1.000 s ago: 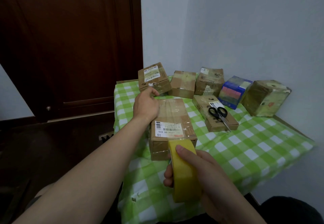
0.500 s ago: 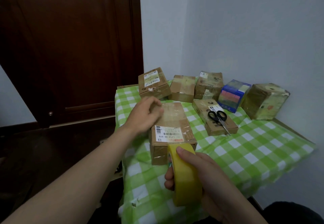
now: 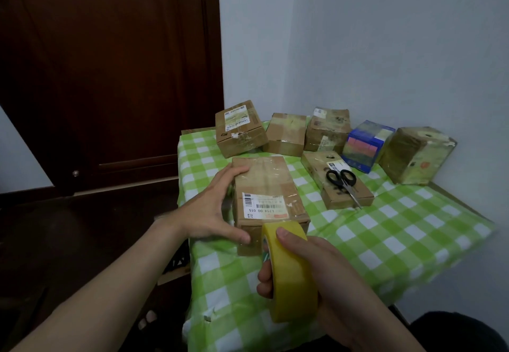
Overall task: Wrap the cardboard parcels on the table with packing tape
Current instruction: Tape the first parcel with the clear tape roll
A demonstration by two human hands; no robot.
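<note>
A long cardboard parcel point(image 3: 265, 183) with a white barcode label lies in the middle of the green checked table point(image 3: 399, 230). My left hand point(image 3: 210, 208) grips its left side: fingers on the top edge, thumb against the near end. My right hand point(image 3: 311, 272) holds a yellow roll of packing tape point(image 3: 292, 277) upright, just in front of the parcel's near end, thumb on the roll's rim. Whether tape runs from the roll to the parcel I cannot tell.
Several more parcels point(image 3: 241, 128) line the back of the table by the wall, with a blue box point(image 3: 367, 145) among them. Black scissors point(image 3: 343, 181) lie on a flat parcel point(image 3: 316, 166) to the right. A dark wooden door point(image 3: 110, 76) stands at the left.
My left hand has slid from the parcel's far left corner back along its left side to the near end. The tape roll has stayed in my right hand.
</note>
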